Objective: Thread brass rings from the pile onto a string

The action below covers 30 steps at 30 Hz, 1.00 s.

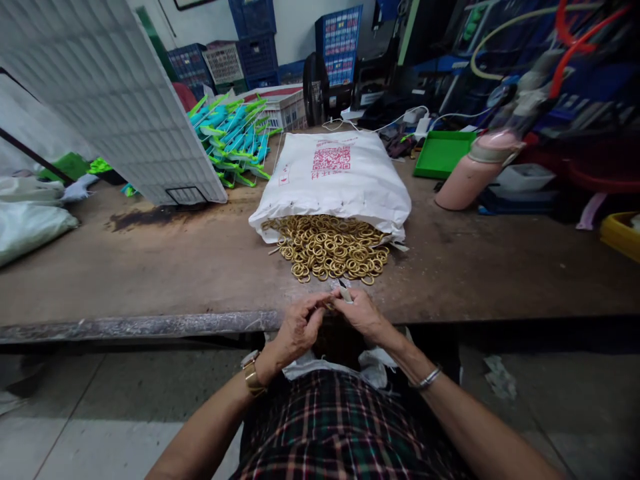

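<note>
At the table's front edge my two hands meet. My left hand point(300, 325) is closed in a pinch on a small brass-coloured ring point(329, 306), mostly covered by the fingers. My right hand point(364, 313) grips a small knife point(345, 291) with a pale body and a dark tip pointing up and away; its fingertips touch the ring's side. Just beyond lies a heap of brass-coloured rings point(335, 250), spilling from the mouth of a white woven sack point(305, 170) with red print. Below my hands, between the table and my lap, there is a dark opening edged with white sacking point(320, 367).
A white ribbed panel point(125, 87) leans at the left, beside a pile of turquoise and green plastic parts point(235, 137). Behind the sack stands a black fan point(316, 90). A green tray point(443, 155) and a pink bottle point(467, 177) are at the right.
</note>
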Motion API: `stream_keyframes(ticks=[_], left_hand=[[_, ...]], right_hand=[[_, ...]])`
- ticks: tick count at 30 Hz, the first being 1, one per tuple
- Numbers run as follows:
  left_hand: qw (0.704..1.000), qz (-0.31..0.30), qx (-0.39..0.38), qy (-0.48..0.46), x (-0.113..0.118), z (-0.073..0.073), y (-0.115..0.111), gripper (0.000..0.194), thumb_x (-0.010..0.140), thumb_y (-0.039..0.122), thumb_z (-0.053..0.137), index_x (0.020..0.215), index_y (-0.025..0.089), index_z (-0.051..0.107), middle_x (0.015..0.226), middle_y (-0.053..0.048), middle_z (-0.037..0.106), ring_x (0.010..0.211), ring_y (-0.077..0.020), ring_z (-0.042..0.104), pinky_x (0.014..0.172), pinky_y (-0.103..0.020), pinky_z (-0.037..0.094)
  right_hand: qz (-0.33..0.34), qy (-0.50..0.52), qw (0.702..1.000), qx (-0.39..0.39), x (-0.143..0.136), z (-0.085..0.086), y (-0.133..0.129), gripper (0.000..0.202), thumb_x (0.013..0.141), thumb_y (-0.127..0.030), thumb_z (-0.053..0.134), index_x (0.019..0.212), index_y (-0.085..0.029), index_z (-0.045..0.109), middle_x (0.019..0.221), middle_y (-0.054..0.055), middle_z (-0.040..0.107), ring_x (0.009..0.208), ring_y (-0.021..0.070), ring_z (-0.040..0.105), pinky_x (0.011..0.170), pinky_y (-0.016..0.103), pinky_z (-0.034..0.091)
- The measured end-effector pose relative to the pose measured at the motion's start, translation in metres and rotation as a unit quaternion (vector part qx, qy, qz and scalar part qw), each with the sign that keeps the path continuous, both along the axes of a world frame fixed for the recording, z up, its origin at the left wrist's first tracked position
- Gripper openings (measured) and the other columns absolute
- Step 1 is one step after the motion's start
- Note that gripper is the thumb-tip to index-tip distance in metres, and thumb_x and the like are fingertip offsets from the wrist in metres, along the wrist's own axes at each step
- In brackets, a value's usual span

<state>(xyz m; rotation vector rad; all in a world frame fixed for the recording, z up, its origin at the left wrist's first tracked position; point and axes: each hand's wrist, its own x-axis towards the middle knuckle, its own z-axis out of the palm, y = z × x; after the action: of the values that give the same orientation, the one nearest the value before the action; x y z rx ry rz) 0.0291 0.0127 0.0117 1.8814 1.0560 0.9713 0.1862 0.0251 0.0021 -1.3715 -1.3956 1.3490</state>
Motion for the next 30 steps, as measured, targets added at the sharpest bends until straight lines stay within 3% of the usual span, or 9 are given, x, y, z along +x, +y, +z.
stream_keyframes(ticks=[3, 9, 16, 21, 25, 30], left_hand=[[0.999, -0.034, -0.031, -0.004, 0.006, 0.000, -0.001, 0.027, 0.084, 0.021, 0.043, 0.106, 0.018, 0.060, 0.097, -0.008, 0.066, 0.085, -0.0163, 0.060, 0.078, -0.030, 0.047], [0.989, 0.037, -0.144, -0.020, 0.015, 0.006, -0.004, 0.020, 0.083, 0.027, 0.046, 0.088, 0.014, 0.061, 0.066, -0.001, 0.059, 0.051, -0.0077, 0.048, 0.050, -0.019, 0.040], [0.985, 0.008, -0.172, -0.024, 0.018, 0.014, -0.007, 0.025, 0.084, 0.031, 0.045, 0.094, 0.014, 0.059, 0.068, 0.000, 0.057, 0.054, -0.0080, 0.047, 0.053, -0.020, 0.040], [0.982, -0.001, -0.189, -0.010, 0.020, 0.016, -0.006, 0.024, 0.084, 0.035, 0.045, 0.087, 0.015, 0.059, 0.070, -0.001, 0.057, 0.056, -0.0085, 0.048, 0.054, -0.020, 0.040], [0.978, 0.019, -0.208, -0.019, 0.028, 0.017, -0.006, 0.025, 0.083, 0.037, 0.046, 0.079, 0.015, 0.056, 0.064, 0.001, 0.052, 0.054, -0.0079, 0.046, 0.052, -0.019, 0.039], [0.964, 0.056, -0.257, -0.046, 0.039, 0.017, -0.006, 0.026, 0.081, 0.040, 0.047, 0.079, 0.015, 0.053, 0.060, 0.003, 0.050, 0.050, -0.0066, 0.045, 0.048, -0.018, 0.038]], right_hand=[[-0.002, 0.024, 1.000, -0.019, 0.001, -0.005, -0.002, 0.013, 0.067, -0.025, 0.049, 0.066, -0.016, 0.059, 0.057, -0.005, 0.051, 0.051, 0.0072, 0.041, 0.050, 0.019, 0.032], [-0.019, 0.080, 0.994, -0.070, 0.003, -0.003, -0.003, 0.014, 0.067, -0.028, 0.050, 0.066, -0.016, 0.057, 0.052, -0.006, 0.046, 0.043, 0.0044, 0.034, 0.042, 0.018, 0.024], [0.014, 0.173, 0.972, -0.157, 0.010, 0.008, -0.005, 0.012, 0.062, -0.027, 0.051, 0.070, -0.018, 0.051, 0.047, -0.010, 0.041, 0.033, 0.0020, 0.023, 0.034, 0.017, 0.013], [0.050, 0.220, 0.958, -0.178, 0.016, 0.008, -0.005, 0.013, 0.063, -0.028, 0.051, 0.070, -0.018, 0.050, 0.047, -0.010, 0.041, 0.033, 0.0018, 0.021, 0.033, 0.017, 0.013], [0.023, 0.199, 0.967, -0.156, 0.019, 0.002, -0.006, 0.016, 0.068, -0.033, 0.049, 0.073, -0.017, 0.052, 0.050, -0.009, 0.045, 0.032, 0.0026, 0.022, 0.032, 0.018, 0.015], [-0.009, 0.073, 0.997, -0.035, 0.025, 0.000, -0.008, 0.028, 0.075, -0.041, 0.047, 0.060, -0.017, 0.050, 0.048, -0.005, 0.045, 0.041, 0.0058, 0.034, 0.040, 0.019, 0.027]])
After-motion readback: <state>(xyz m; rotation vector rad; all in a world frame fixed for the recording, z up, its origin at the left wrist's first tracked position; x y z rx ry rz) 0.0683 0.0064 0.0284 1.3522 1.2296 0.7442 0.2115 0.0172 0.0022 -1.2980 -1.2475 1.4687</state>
